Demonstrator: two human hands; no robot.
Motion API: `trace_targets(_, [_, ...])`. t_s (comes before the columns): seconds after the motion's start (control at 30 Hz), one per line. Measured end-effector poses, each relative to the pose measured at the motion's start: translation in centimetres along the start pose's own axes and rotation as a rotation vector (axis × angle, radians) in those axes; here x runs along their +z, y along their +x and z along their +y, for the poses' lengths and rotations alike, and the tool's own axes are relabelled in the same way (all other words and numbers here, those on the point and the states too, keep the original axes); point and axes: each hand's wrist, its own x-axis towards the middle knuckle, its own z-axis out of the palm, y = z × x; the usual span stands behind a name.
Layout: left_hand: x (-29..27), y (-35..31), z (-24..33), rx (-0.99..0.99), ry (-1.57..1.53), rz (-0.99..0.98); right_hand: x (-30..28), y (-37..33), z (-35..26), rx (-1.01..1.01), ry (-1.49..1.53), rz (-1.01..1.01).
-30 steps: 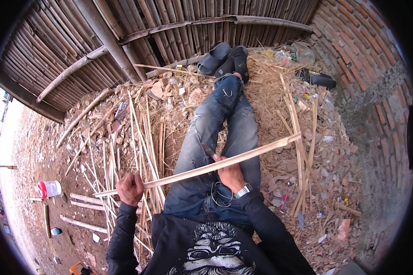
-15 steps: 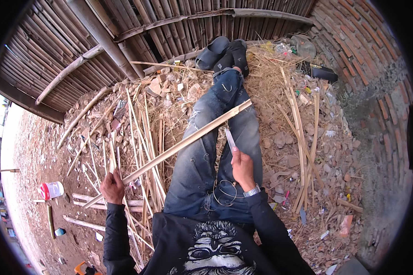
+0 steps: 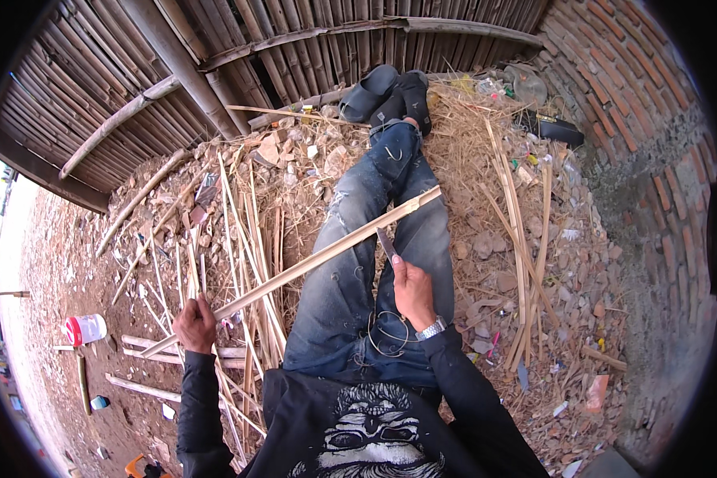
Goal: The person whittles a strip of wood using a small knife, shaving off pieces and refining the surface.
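Bamboo strip [image 3: 295, 271]: long pale split length, running slantwise from the left hand up across both thighs to its far end near the right knee — lower end by the left hip, upper end over the jeans.
Left hand [image 3: 195, 323]: closed around the lower end of the strip, knuckles up, out beside the left thigh over the litter of cut canes.
Right hand [image 3: 413, 291]: fist wrapped on the handle of a knife, resting on the right thigh; wristwatch [image 3: 432, 328] at the cuff.
Knife [image 3: 386, 243]: short dark blade pointing up away from the body, its tip just beside the strip's underside — contact cannot be told.
Legs: blue jeans [image 3: 350, 271], stretched straight out, crossed at the ankles; dark slippers [image 3: 382, 92] at the far end by the fence foot.
Lap: a thin wire loop [image 3: 386, 334] lies on the jeans just below the right wrist.
Ground, left of legs: loose bundle of split bamboo canes [image 3: 239, 239] fanned over straw and rubble.
Ground, right of legs: a few more long pale slats [image 3: 526, 215] lying lengthwise among broken brick.
Far edge: bamboo-pole fence [image 3: 215, 56] across the top.
Right edge: curved red brick wall [image 3: 637, 103].
Left edge: white plastic jar with a red band [image 3: 84, 328] on bare dirt, well apart from the left hand.
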Motion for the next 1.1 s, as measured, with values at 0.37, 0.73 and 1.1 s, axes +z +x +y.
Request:
trace_targets(0.37, [1.3,0.5,4.4,-0.049,-0.003,-0.117,0.7,-0.4,-0.2,-0.107,-0.012,0.001])
trace_targets(0.73, [-0.2,1.3,3.5,-0.179,-0.009,-0.353,0.9,-0.3,-1.3,-0.08,-0.003,-0.076])
trace_targets(1.1, [1.7,0.8,5.9,-0.166,-0.053,-0.396,1.4,0.7,-0.1,-0.006,0.057,0.109])
